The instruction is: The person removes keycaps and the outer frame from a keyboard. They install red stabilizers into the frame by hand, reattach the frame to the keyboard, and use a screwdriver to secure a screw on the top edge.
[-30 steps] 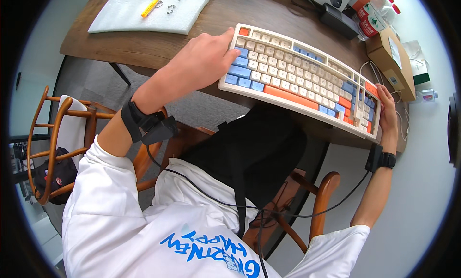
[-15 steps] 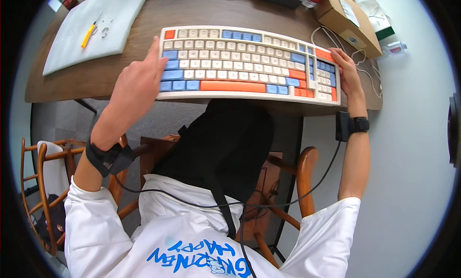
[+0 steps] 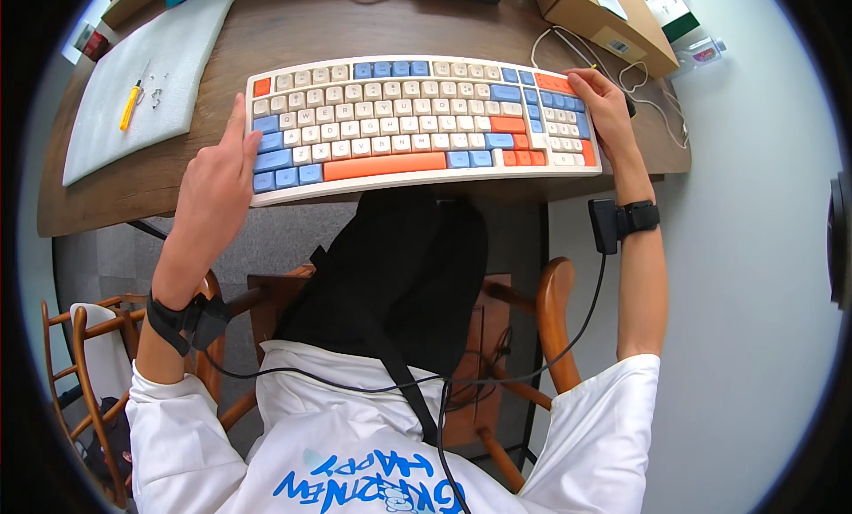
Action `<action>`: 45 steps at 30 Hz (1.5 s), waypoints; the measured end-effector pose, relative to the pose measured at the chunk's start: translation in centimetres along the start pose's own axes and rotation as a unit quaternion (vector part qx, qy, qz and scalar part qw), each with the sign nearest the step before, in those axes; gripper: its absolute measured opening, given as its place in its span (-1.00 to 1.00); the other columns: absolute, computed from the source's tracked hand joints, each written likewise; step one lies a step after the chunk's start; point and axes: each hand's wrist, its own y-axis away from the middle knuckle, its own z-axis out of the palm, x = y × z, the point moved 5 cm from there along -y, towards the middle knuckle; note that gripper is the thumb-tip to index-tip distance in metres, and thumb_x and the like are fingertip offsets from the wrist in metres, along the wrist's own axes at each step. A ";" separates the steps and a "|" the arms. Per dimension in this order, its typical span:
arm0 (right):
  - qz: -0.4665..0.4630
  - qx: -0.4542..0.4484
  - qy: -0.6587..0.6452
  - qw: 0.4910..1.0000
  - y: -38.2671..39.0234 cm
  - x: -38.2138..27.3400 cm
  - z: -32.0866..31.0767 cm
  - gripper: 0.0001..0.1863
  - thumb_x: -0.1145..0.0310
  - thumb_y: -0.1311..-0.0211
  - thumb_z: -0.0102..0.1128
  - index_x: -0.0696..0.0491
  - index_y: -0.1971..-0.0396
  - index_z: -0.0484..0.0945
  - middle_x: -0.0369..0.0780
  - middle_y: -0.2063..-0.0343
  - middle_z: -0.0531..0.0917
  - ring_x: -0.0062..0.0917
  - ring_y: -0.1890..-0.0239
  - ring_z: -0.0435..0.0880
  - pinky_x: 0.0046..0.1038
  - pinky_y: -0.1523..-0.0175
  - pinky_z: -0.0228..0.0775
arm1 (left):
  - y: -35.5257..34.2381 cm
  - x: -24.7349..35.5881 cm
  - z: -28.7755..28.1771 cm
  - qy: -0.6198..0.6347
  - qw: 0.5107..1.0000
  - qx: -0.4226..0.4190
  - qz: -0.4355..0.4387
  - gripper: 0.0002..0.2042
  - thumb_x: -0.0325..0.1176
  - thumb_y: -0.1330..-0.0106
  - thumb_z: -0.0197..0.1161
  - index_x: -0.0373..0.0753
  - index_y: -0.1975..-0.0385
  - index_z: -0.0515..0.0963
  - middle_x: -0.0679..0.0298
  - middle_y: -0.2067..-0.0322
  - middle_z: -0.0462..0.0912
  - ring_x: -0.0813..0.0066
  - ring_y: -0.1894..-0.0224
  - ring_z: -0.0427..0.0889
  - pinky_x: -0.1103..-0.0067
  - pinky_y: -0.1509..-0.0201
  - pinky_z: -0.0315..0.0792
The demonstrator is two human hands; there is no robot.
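Observation:
A keyboard [image 3: 390, 123] with a white frame and cream, blue and orange keys is held between my two hands, above the near edge of the table. My left hand [image 3: 216, 181] grips its left end, thumb and index finger along the side. At the upper right corner, my right hand [image 3: 608, 110] is closed on the other end, its thumb on top. The keys face up toward me, and the keyboard's underside is hidden. Both wrists wear black straps with small boxes, joined to a black cable.
On the brown table [image 3: 293, 26], a white foam sheet [image 3: 98, 132] carries a yellow screwdriver [image 3: 130, 106] and small metal bits. A cardboard box [image 3: 612, 39], a white cable [image 3: 652, 114] and a plastic bottle [image 3: 697, 55] lie at the far right. A black bag [image 3: 390, 274] rests on my lap.
The keyboard has shifted left within the view, carried by both hands, and its left end now sits lower. The table and its things also appear shifted left as the view moved.

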 end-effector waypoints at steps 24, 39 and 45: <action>-0.135 0.141 0.213 0.957 2.2 -1.4 1.5 -0.63 0.19 -0.52 0.06 0.16 0.02 0.69 -0.20 0.23 0.72 -0.51 0.19 0.67 -0.52 0.02 0.43 | 0.5 -1.3 -0.1 -0.057 0.977 -0.040 0.200 -0.03 0.14 -0.27 0.25 -0.38 -0.51 -0.02 -0.15 -0.45 0.14 -0.04 -0.51 0.11 0.28 -0.56 0.03; -0.172 0.164 0.266 0.934 5.6 -1.8 5.1 -0.63 0.22 -0.51 -0.01 0.18 0.08 0.67 -0.07 0.23 0.65 -0.13 0.21 0.66 -0.27 0.06 0.48 | -1.6 -3.4 -1.2 -0.164 0.972 0.055 0.162 -0.37 -0.05 -0.43 0.14 -0.03 -0.48 0.21 0.18 -0.44 0.27 0.18 -0.44 0.30 0.32 -0.47 0.28; -0.155 0.161 0.272 0.936 4.5 -3.7 4.9 -0.57 0.13 -0.53 -0.08 0.15 0.13 0.68 -0.08 0.20 0.67 -0.07 0.19 0.65 -0.22 0.05 0.46 | -2.1 -1.2 -2.3 -0.061 0.983 0.002 0.172 -0.44 -0.55 -0.49 -0.06 -0.03 -0.49 0.19 0.19 -0.51 0.13 0.15 -0.51 0.16 0.38 -0.53 0.12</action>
